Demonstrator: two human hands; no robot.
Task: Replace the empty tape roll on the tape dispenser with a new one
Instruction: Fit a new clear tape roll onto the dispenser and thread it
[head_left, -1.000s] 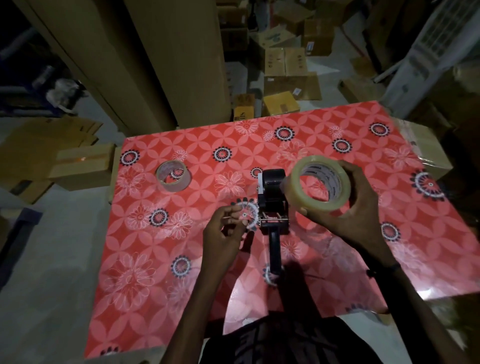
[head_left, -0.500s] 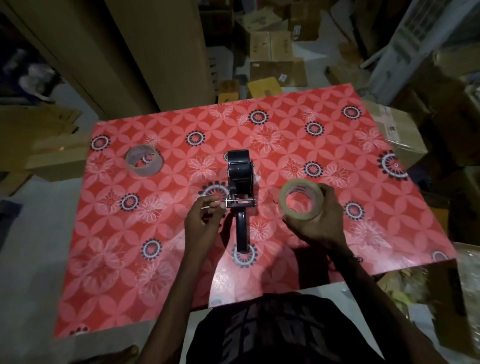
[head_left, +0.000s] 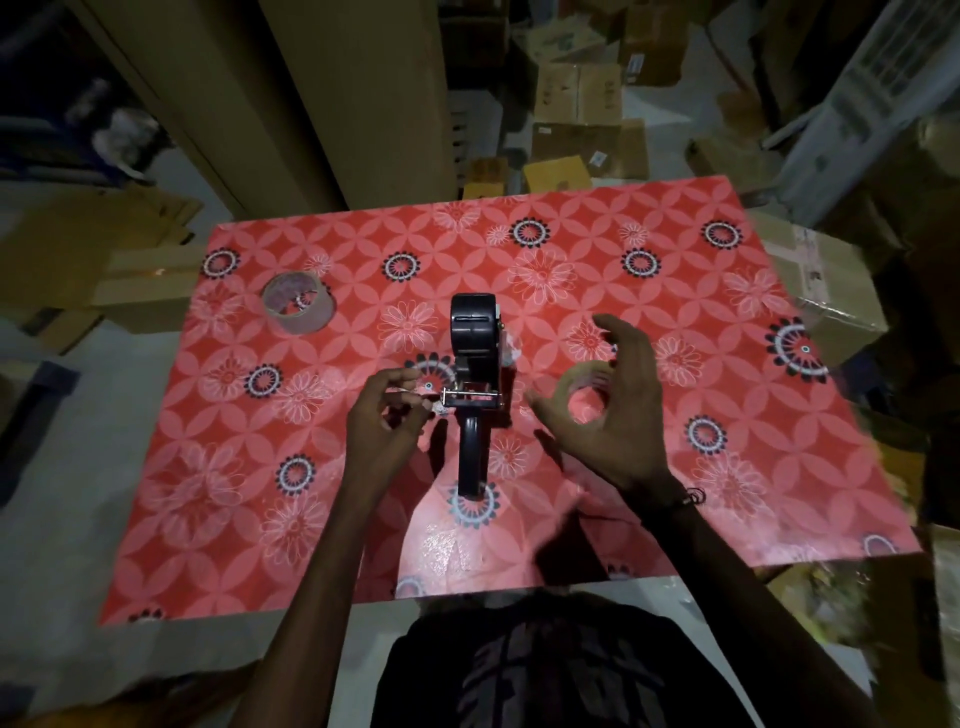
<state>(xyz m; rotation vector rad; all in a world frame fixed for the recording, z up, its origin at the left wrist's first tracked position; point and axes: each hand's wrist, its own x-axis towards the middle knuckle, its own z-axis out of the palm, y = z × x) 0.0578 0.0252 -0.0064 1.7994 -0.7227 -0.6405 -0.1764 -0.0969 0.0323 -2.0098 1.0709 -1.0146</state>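
Note:
The black tape dispenser (head_left: 471, 358) lies on the red flowered table (head_left: 519, 260), its handle pointing toward me. My left hand (head_left: 387, 421) is at its left side, fingertips pinched on a thin pale strip beside the metal bar. The new tape roll (head_left: 575, 376) lies flat on the table to the right of the dispenser. My right hand (head_left: 623, 415) hovers over it with fingers spread, holding nothing and partly hiding the roll. The empty roll core (head_left: 298, 304) stands at the table's back left.
Tall cardboard sheets (head_left: 332, 93) lean behind the table. Several cardboard boxes (head_left: 582, 98) cover the floor beyond, and a wrapped box (head_left: 826, 291) sits off the right edge. The table's near edge is just in front of my body.
My right hand lowered the new roll from the air onto the table, then let go and spread its fingers. The left hand kept its pinch beside the dispenser.

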